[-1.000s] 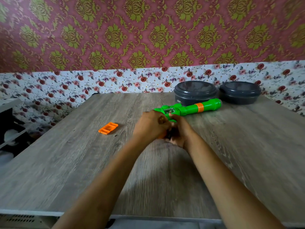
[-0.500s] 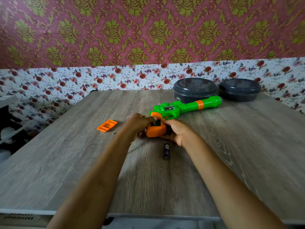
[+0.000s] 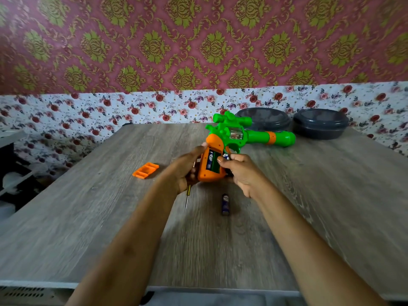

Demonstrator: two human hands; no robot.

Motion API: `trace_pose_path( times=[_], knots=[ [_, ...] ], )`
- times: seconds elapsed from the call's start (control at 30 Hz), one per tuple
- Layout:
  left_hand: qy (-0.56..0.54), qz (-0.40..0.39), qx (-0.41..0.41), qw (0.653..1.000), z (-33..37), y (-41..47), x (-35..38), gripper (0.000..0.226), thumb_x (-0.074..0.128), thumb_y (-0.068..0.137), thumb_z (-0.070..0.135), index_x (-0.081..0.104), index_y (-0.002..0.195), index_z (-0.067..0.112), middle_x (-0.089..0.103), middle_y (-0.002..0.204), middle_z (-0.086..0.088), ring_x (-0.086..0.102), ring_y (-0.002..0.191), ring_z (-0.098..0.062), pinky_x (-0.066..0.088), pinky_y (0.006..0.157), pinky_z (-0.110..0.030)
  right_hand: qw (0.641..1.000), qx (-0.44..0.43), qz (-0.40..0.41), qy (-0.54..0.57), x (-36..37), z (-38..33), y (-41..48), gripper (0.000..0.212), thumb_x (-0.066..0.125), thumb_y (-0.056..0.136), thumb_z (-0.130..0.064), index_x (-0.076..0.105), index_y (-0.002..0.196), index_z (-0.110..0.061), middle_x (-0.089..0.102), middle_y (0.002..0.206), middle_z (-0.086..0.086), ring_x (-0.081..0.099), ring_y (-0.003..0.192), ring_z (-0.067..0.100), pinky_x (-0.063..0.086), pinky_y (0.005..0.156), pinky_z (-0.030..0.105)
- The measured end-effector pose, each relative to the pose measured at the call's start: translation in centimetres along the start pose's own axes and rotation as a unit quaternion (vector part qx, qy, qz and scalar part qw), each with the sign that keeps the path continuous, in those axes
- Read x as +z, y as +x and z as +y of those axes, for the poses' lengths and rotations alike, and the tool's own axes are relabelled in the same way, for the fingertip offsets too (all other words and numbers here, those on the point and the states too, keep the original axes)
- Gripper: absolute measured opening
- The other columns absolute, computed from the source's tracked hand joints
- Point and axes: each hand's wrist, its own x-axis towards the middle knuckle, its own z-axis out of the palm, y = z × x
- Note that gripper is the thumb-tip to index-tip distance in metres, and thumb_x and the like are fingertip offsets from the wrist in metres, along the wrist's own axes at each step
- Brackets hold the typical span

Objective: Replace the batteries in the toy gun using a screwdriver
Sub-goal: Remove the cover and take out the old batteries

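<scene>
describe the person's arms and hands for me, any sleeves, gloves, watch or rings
Both arms are bare. The left forearm and the right forearm show no sleeve anywhere up to the bottom edge of the view. The left hand and the right hand wear no gloves, and no watch, bracelet or ring is visible. The right thumb's nail looks short.
</scene>
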Motion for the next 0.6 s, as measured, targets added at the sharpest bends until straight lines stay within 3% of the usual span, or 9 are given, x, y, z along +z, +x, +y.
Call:
trace_pose_path(
  times=[0.13, 0.23, 0.37, 0.43, 0.5, 0.53, 0.6],
  knots=[
    [0.029, -0.022, 0.004, 0.999, -0.1, -0.6, -0.2, 0.041, 0.054, 0.086, 0.055, 0.055, 0.070, 0.017, 0.033, 0.034, 0.009, 0.028, 0.030, -0.003, 0.026, 0.034, -0.012, 1.000, -0.001, 0.001, -0.011, 0.0, 0.0, -0.7, 0.035, 0.060, 0.087, -0.010, 0.057, 0.120, 0.001, 0.063, 0.105, 0.012, 0.058, 0.097, 0.022, 0.047, 0.076, 0.031],
    [0.006, -0.042, 0.005, 0.999, 0.0, -1.0, -0.3, 0.042, 0.051, 0.089, 0.051, 0.052, 0.066, 0.016, 0.037, 0.031, 0.008, 0.031, 0.025, -0.003, 0.026, 0.031, -0.009, 0.999, -0.005, 0.051, 0.008, 0.3, 0.0, -0.9, 0.037, 0.066, 0.084, -0.013, 0.059, 0.119, -0.002, 0.064, 0.112, 0.012, 0.059, 0.097, 0.022, 0.050, 0.075, 0.033],
    [-0.052, -0.089, 0.012, 0.995, 0.7, -2.2, 0.1, 0.034, 0.045, 0.094, 0.043, 0.054, 0.084, 0.011, 0.050, 0.034, 0.000, 0.044, 0.026, -0.003, 0.033, 0.030, -0.010, 0.988, 0.041, 0.104, 0.108, 1.3, -0.6, -1.5, 0.028, 0.062, 0.087, -0.015, 0.060, 0.114, -0.006, 0.063, 0.107, 0.013, 0.059, 0.100, 0.027, 0.050, 0.082, 0.043],
    [-0.061, -0.104, 0.026, 0.992, 1.0, -2.8, 0.5, 0.030, 0.041, 0.097, 0.037, 0.056, 0.099, 0.010, 0.054, 0.036, -0.012, 0.047, 0.026, -0.003, 0.035, 0.030, -0.010, 0.983, 0.042, 0.122, 0.131, 1.5, -1.0, -1.8, 0.023, 0.060, 0.089, -0.014, 0.061, 0.110, -0.006, 0.060, 0.099, 0.009, 0.058, 0.096, 0.025, 0.050, 0.081, 0.042],
    [-0.061, -0.096, 0.047, 0.992, 1.4, -3.2, 0.8, 0.035, 0.043, 0.097, 0.032, 0.056, 0.113, 0.003, 0.063, 0.055, -0.026, 0.054, 0.031, -0.005, 0.042, 0.034, -0.012, 0.983, 0.016, 0.148, 0.111, 1.6, -0.8, -2.1, 0.013, 0.061, 0.088, -0.012, 0.064, 0.098, -0.005, 0.059, 0.091, 0.007, 0.055, 0.089, 0.021, 0.050, 0.082, 0.041],
    [-0.052, -0.085, 0.064, 0.993, 1.6, -3.2, 0.8, 0.036, 0.047, 0.096, 0.032, 0.056, 0.116, 0.003, 0.068, 0.062, -0.022, 0.058, 0.037, -0.006, 0.046, 0.039, -0.014, 0.982, 0.008, 0.155, 0.105, 1.6, -0.8, -2.3, 0.006, 0.061, 0.087, -0.012, 0.065, 0.087, -0.007, 0.059, 0.087, 0.008, 0.053, 0.085, 0.019, 0.050, 0.078, 0.038],
    [0.014, -0.065, 0.118, 0.991, 1.9, -2.7, 0.8, 0.032, 0.058, 0.091, 0.035, 0.061, 0.108, 0.009, 0.070, 0.079, -0.014, 0.065, 0.056, -0.013, 0.054, 0.058, -0.022, 0.980, 0.015, 0.152, 0.127, 1.5, -0.7, -3.0, 0.018, 0.061, 0.087, -0.013, 0.059, 0.070, -0.014, 0.060, 0.079, 0.008, 0.054, 0.076, 0.018, 0.046, 0.065, 0.030]
  ],
)
